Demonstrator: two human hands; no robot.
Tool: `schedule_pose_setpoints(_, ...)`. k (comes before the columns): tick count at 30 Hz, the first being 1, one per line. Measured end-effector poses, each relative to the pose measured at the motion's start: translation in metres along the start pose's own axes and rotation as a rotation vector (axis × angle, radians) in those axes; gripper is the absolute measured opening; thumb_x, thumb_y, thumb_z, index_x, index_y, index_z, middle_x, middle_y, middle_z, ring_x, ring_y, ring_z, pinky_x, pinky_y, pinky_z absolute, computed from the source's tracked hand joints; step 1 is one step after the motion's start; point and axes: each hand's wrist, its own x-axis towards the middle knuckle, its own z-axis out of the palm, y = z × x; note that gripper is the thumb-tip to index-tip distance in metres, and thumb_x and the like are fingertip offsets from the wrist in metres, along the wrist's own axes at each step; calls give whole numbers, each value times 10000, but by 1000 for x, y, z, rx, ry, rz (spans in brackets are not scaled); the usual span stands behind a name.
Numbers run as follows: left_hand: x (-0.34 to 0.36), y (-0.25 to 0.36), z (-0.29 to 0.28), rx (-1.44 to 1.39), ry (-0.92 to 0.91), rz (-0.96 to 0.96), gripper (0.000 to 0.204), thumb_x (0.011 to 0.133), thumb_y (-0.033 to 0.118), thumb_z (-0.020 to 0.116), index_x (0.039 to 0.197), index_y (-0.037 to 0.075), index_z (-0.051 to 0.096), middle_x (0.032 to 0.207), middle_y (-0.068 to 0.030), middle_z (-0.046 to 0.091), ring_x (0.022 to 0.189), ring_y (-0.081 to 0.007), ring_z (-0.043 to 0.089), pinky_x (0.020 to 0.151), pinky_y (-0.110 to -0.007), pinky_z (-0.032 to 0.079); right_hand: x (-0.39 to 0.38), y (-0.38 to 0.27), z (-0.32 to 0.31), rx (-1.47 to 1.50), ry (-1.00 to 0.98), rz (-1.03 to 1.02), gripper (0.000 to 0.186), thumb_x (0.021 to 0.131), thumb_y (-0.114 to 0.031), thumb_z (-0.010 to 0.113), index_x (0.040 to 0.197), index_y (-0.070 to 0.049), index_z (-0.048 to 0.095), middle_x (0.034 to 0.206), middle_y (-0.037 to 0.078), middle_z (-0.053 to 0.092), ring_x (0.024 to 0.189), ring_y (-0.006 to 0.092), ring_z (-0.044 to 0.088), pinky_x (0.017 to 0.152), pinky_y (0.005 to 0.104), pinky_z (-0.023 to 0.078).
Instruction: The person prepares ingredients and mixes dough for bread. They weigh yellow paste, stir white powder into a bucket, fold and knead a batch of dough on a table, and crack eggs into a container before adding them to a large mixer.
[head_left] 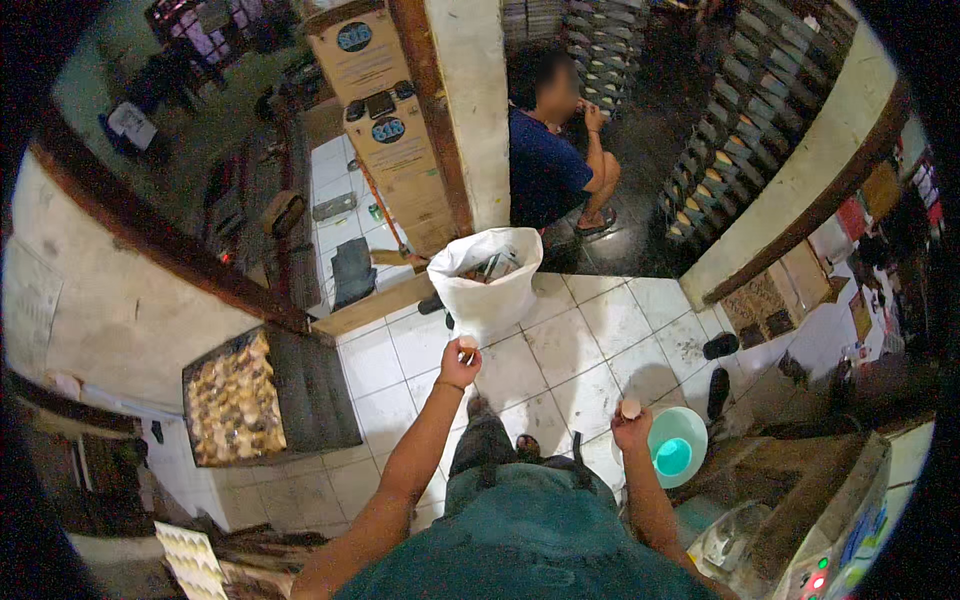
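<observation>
My left hand (459, 368) is raised just in front of an open white sack (488, 305) and closed around a small pale rounded thing (467, 343), egg-like in size. Out to the right, my right hand (631, 432) grips a similar pale rounded thing (630, 408), held upward in the fingers. Whether either is a whole egg or a piece of shell I cannot tell. That hand is beside a pale bucket (697, 425) with bright turquoise liquid in it. Mixed scraps show inside the sack's mouth, too dim to name.
A dark crate (322, 400) on the left holds a packed mass of yellow and brown fluffy shapes, perhaps chicks. Stacked cartons (405, 180) stand by a pillar (478, 110). Beyond the doorway, a person (550, 165) squats near racks (740, 140) of pale oval items. Dark footwear (718, 390) lies right.
</observation>
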Motion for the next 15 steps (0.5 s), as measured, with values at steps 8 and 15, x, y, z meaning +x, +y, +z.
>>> schedule_pose_setpoints(8, 189, 86, 73, 324, 399, -186, 435, 750, 469, 556, 949, 94, 462, 798, -74, 410, 638, -180, 413, 530, -310, 401, 81, 104, 139, -73, 162, 94, 293, 787, -384, 442, 894, -125, 527, 774, 48, 546, 627, 197, 513, 496, 306, 395)
schedule_pose_setpoints(15, 233, 121, 9, 1917, -98, 476, 340, 725, 348, 604, 913, 68, 566, 782, -117, 579, 807, -305, 536, 690, -429, 444, 197, 199, 270, -43, 181, 231, 577, 803, -524, 435, 1267, -192, 347, 1246, 64, 382, 1088, 259, 405, 851, 415, 381)
